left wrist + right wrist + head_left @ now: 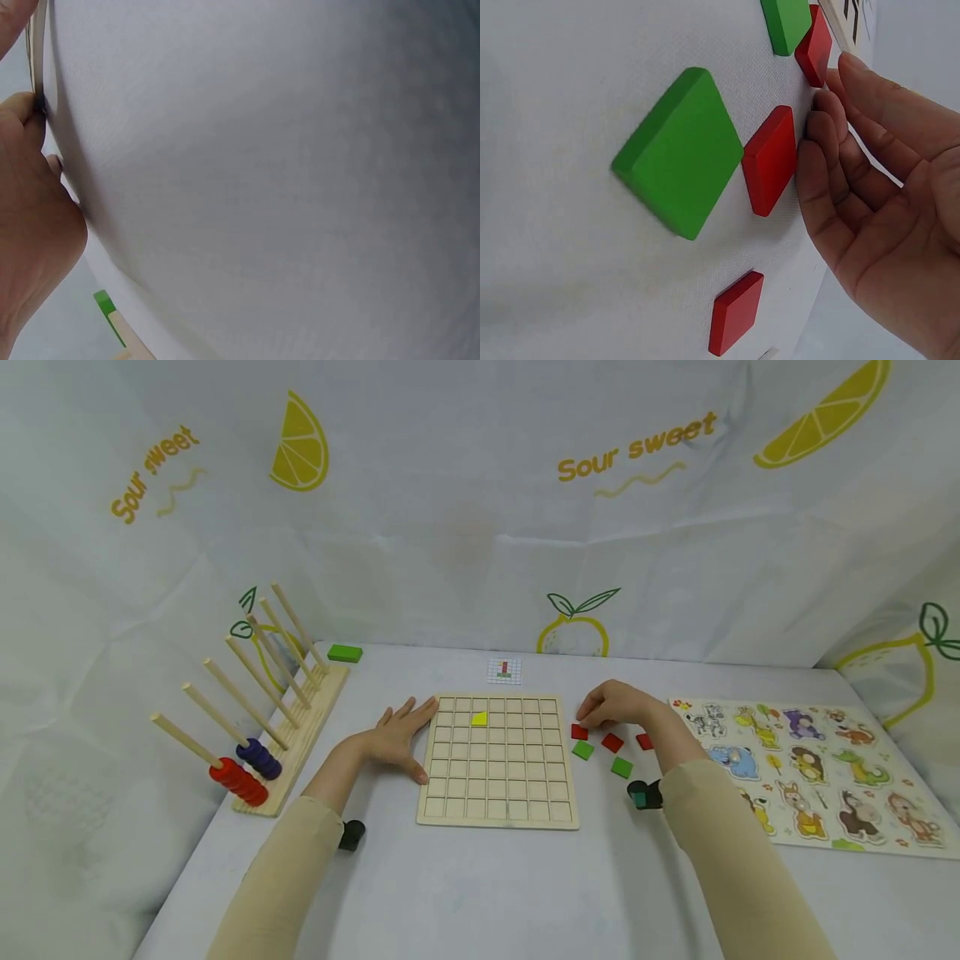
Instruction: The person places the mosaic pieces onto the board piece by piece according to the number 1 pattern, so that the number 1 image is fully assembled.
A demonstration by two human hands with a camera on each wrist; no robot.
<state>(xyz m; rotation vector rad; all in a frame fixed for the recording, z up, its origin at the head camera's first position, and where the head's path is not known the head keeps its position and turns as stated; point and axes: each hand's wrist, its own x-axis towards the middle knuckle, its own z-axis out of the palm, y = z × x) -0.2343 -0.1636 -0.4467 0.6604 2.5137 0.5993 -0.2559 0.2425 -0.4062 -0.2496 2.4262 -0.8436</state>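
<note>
A wooden grid board (495, 777) lies in the middle of the table, with one yellow tile (479, 719) in a cell near its far edge. My left hand (401, 735) rests flat on the table, fingers and thumb against the board's left edge (36, 52). My right hand (603, 708) hovers with loosely bent fingers (821, 135) over loose tiles right of the board, holding nothing. Its fingertips are nearest a red tile (579, 732). Two more red tiles (612, 742) (643, 742) and two green tiles (582, 750) (621, 767) lie close by. The right wrist view shows a green tile (679, 150) and a red tile (769, 159) beside the fingers.
A small pattern card (504, 671) lies beyond the board. A green block (344, 652) sits at the back left. A peg rack (288, 727) holding red and purple rings stands along the left edge. An animal puzzle board (810, 768) covers the right side.
</note>
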